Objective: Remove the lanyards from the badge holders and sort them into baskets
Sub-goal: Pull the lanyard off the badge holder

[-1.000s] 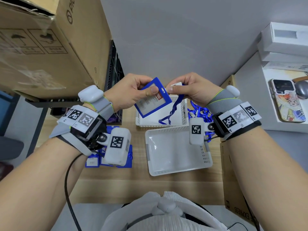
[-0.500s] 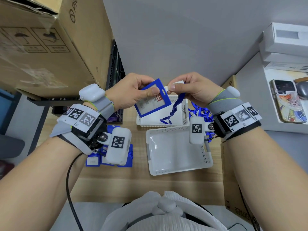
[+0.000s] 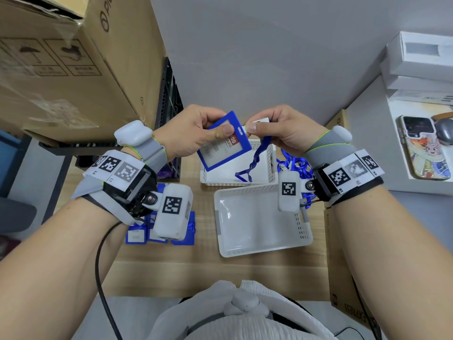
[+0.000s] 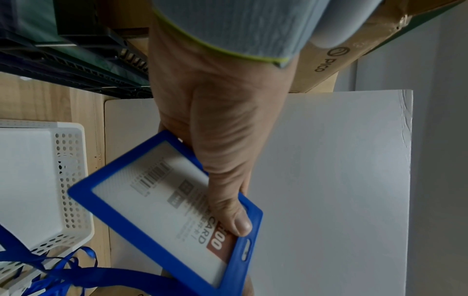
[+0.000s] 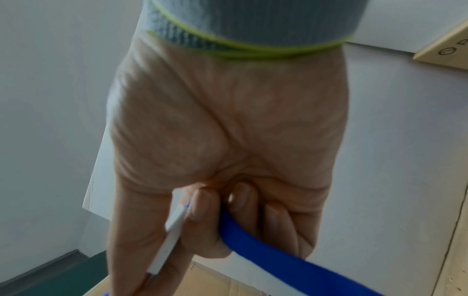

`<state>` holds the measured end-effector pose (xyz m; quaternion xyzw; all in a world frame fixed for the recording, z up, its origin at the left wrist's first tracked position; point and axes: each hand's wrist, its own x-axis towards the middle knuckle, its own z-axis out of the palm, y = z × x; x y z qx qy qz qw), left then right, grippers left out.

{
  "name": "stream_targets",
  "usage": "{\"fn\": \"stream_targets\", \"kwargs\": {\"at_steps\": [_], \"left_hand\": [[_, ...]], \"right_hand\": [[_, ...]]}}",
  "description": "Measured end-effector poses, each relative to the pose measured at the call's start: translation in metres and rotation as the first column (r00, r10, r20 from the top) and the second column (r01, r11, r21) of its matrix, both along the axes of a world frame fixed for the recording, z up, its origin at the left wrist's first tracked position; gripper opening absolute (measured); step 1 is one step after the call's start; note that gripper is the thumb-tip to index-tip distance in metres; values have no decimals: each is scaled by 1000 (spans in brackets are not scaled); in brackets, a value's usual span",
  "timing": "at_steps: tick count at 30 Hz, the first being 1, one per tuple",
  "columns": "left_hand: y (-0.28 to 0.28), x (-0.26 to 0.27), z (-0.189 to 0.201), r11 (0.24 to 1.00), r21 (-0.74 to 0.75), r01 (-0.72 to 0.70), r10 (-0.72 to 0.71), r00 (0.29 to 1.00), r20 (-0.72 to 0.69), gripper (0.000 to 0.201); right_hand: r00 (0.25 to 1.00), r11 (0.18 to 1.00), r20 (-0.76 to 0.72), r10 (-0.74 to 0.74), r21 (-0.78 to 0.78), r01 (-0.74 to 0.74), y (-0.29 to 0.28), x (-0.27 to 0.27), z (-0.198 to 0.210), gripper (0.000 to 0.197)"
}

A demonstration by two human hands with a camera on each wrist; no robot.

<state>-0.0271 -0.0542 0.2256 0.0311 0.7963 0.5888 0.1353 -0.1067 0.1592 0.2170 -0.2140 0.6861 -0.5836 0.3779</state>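
My left hand (image 3: 196, 133) holds a blue badge holder (image 3: 220, 148) tilted in the air above the far white basket (image 3: 270, 165), thumb pressed on its face near the slot (image 4: 247, 249). My right hand (image 3: 272, 128) pinches the white clip of the blue lanyard (image 3: 255, 158) right at the holder's top edge; the ribbon hangs down over the far basket and runs through the curled fingers (image 5: 278, 258). In the right wrist view the white clip (image 5: 172, 234) sits between thumb and forefinger. Whether the clip is still hooked in the slot I cannot tell.
A near white basket (image 3: 304, 239) stands on the wooden table. Blue lanyards (image 3: 294, 165) lie heaped at the right, blue badge holders (image 3: 137, 236) at the left under my wrist. Cardboard boxes (image 3: 61, 69) stand at left, a phone (image 3: 424, 148) on the right shelf.
Both hands stayed raised together over the far basket. My right thumb and forefinger shifted slightly along the clip at the holder's slot; the holder tilted a little.
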Motion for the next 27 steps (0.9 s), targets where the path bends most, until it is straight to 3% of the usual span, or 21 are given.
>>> {"fn": "stream_targets", "kwargs": {"at_steps": [6, 11, 14, 18, 22, 27], "left_hand": [[1, -1, -2, 1000, -10, 1, -1, 999, 38, 24], [-4, -5, -11, 983, -129, -129, 129, 992, -7, 21], [-5, -8, -14, 966, -221, -132, 130, 991, -21, 18], [-4, -10, -18, 928, -346, -136, 129, 991, -43, 12], [-6, -8, -19, 913, -377, -154, 151, 988, -37, 16], [-8, -7, -17, 919, -364, -152, 163, 987, -2, 16]], "right_hand": [[999, 999, -16, 41, 29, -40, -3, 1, 2, 12], [997, 991, -54, 51, 126, -44, -10, 3, 3, 33], [968, 957, -238, 74, 291, -1, -17, 6, 7, 48], [906, 906, -400, 137, 421, 49, -27, 7, 6, 34], [876, 878, -467, 121, 461, 124, -27, 5, 5, 17], [839, 874, -531, 118, 457, 167, -23, 1, 4, 30]]}}
